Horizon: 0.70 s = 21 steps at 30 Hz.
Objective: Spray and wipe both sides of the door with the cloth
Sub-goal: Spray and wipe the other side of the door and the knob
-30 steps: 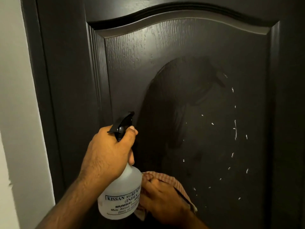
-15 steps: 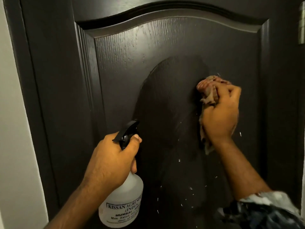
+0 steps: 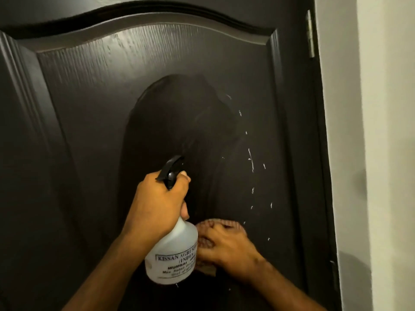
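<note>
A dark brown panelled door (image 3: 94, 113) fills the view, with a darker wet patch in the middle of its arched panel and white droplets running down the right of that patch. My left hand (image 3: 157, 205) grips a translucent white spray bottle (image 3: 174, 254) with a black trigger head, nozzle aimed at the door. Low on the panel, my right hand (image 3: 226, 245) presses a reddish checked cloth (image 3: 221, 224) flat against the door, just right of the bottle. Most of the cloth is hidden under the hand.
A pale wall (image 3: 386, 131) borders the door on the right. A metal hinge (image 3: 310, 34) sits on the door's right edge near the top, and a second fitting (image 3: 333, 274) shows lower down that edge.
My right hand with the cloth swept from the upper right of the wet patch down to the lower part of the panel. The view shifted right, and the left hand kept hold of the bottle.
</note>
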Tool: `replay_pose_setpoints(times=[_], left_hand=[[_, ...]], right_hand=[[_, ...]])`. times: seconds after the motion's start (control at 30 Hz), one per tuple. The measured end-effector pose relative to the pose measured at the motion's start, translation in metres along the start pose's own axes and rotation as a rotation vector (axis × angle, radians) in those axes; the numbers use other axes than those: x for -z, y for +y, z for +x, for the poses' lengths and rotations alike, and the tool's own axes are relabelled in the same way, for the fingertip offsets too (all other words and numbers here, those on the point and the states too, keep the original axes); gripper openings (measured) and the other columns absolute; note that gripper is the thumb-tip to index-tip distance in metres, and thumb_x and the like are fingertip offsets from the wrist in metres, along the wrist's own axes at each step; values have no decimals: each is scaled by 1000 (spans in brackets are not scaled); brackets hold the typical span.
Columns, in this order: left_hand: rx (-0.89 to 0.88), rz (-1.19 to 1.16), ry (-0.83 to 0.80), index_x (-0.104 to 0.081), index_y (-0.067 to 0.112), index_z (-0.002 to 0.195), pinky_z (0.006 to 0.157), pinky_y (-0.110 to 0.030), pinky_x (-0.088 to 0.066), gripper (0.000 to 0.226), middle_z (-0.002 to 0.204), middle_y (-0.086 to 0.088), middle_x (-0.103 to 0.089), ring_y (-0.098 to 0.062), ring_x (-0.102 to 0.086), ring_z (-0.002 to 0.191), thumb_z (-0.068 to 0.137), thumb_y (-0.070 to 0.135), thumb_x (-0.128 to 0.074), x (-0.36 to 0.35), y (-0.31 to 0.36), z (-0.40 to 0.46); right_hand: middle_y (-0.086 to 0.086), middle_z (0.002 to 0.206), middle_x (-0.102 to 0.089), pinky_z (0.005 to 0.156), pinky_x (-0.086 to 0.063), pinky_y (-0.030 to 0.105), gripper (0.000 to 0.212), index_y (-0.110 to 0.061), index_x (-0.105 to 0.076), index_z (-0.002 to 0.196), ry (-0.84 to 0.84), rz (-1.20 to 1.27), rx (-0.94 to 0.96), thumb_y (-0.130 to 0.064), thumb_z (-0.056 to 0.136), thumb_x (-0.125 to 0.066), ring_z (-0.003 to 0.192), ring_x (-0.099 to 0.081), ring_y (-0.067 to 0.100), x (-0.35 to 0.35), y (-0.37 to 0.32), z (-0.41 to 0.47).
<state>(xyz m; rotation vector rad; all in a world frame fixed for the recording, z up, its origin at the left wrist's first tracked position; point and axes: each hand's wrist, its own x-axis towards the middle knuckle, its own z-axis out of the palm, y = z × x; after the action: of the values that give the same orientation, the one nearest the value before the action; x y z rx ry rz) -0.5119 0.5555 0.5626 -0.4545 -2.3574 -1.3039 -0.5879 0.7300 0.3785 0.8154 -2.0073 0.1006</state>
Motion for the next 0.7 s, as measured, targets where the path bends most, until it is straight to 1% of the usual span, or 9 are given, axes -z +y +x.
replay_pose_setpoints(times=[0.07, 0.13, 0.23, 0.27, 0.33, 0.4, 0.47, 0.53, 0.7], left_hand=[[-11, 35, -13, -75, 16, 94, 77, -39, -61, 31, 58, -12, -75, -24, -77, 64, 106, 36, -54, -11, 6, 6], [-10, 85, -39, -76, 14, 93, 67, -29, -55, 34, 58, -12, -75, -22, -77, 61, 107, 36, -54, -22, 12, 12], [15, 118, -100, -76, 14, 88, 55, -20, -50, 38, 54, -8, -74, -14, -74, 51, 106, 39, -54, -47, 24, 22], [22, 127, -105, -76, 14, 85, 51, -18, -50, 41, 51, -6, -72, -12, -73, 48, 106, 40, -54, -55, 27, 26], [17, 156, -102, -74, 10, 71, 44, -15, -51, 50, 44, -3, -68, -10, -69, 43, 105, 40, -53, -70, 33, 32], [2, 186, -110, -72, 7, 62, 45, -14, -54, 56, 42, -3, -67, -12, -70, 42, 104, 39, -53, -77, 37, 37], [-16, 211, -135, -74, 3, 64, 54, -23, -61, 58, 46, -5, -70, -18, -74, 47, 103, 41, -53, -81, 39, 40], [-28, 217, -141, -75, 3, 69, 59, -29, -64, 57, 50, -8, -73, -22, -75, 49, 103, 42, -54, -81, 42, 41], [-30, 203, -103, -74, 8, 73, 52, -21, -53, 52, 49, -4, -71, -12, -71, 44, 105, 42, -54, -71, 48, 43]], right_hand=[[-9, 135, -63, 91, -56, 31, 21, -34, -72, 125, 104, 65, 40, -36, 105, -66, 117, -64, 12, 30, 24, 21], [-17, 129, -63, 99, -46, 15, 17, -27, -78, 117, 286, 130, -115, -31, 103, -69, 120, -57, -7, 64, 52, 44], [-7, 125, -57, 100, -48, 12, 20, -21, -80, 115, 621, 135, -486, -27, 100, -70, 116, -54, -13, 89, 99, 61], [-5, 125, -57, 100, -50, 15, 21, -20, -79, 119, 683, 208, -640, -21, 100, -70, 113, -57, -10, 89, 112, 63], [-5, 125, -55, 97, -46, 5, 31, -18, -75, 125, 776, 304, -835, -6, 99, -66, 107, -59, -8, 78, 120, 58], [-1, 124, -55, 95, -41, 1, 40, -16, -73, 128, 778, 316, -877, 4, 95, -63, 105, -60, -1, 58, 104, 41], [2, 126, -55, 98, -45, 9, 45, -18, -73, 128, 702, 328, -870, 7, 92, -64, 112, -59, 6, 35, 80, 12], [-1, 127, -55, 102, -49, 18, 44, -21, -74, 127, 614, 335, -833, 4, 92, -70, 114, -58, 2, 26, 62, -12], [1, 128, -59, 102, -39, 3, 27, -17, -76, 121, 580, 240, -706, -9, 97, -67, 113, -56, -3, 74, 100, 24]])
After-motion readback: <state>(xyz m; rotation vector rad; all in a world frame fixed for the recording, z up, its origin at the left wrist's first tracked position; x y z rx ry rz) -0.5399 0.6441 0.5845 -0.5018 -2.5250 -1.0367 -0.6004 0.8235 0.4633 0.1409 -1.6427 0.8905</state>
